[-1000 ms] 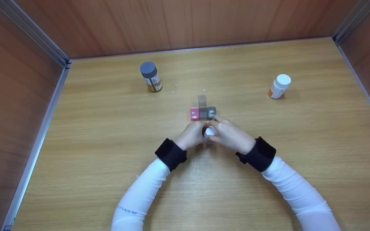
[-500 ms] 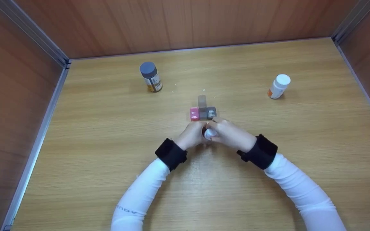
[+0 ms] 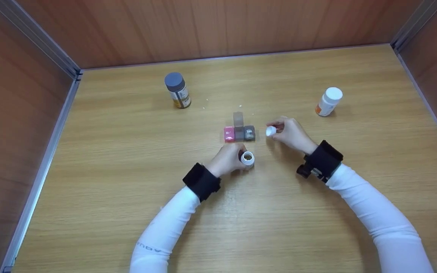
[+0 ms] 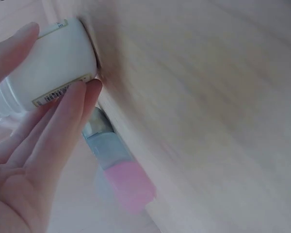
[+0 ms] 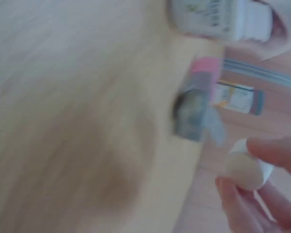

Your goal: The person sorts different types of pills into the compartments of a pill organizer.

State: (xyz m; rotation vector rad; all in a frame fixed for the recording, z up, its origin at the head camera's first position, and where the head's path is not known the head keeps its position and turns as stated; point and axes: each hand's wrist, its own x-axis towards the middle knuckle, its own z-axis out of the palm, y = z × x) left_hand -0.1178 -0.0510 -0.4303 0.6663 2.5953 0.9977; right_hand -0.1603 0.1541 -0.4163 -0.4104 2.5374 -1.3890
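My left hand (image 3: 227, 158) grips a white pill bottle (image 4: 58, 60) that stands upright on the table, its mouth uncovered and something yellowish-brown inside. A white bottle cap (image 3: 271, 131) is pinched between the thumb and fingers of my right hand (image 3: 293, 134), to the right of the pill organizer and above the table. Just beyond the left hand sits the small pill organizer (image 3: 239, 134), with a pink compartment (image 4: 130, 185) at the left, a grey one in the middle and another grey one at the right. The middle lid (image 3: 238, 119) is flipped up, away from me.
At the back left stands a bottle with a dark blue-grey cap (image 3: 178, 91). Another white bottle (image 3: 329, 101), with an orange-marked label, is at the back right. Several tiny white crumbs lie behind the organizer. Wooden panels (image 3: 218, 28) border the table at back and sides.
My right hand has lifted the cap off the bottle and moved right and away from me with it. The bottle's mouth now shows. My left hand stays in place around the bottle.
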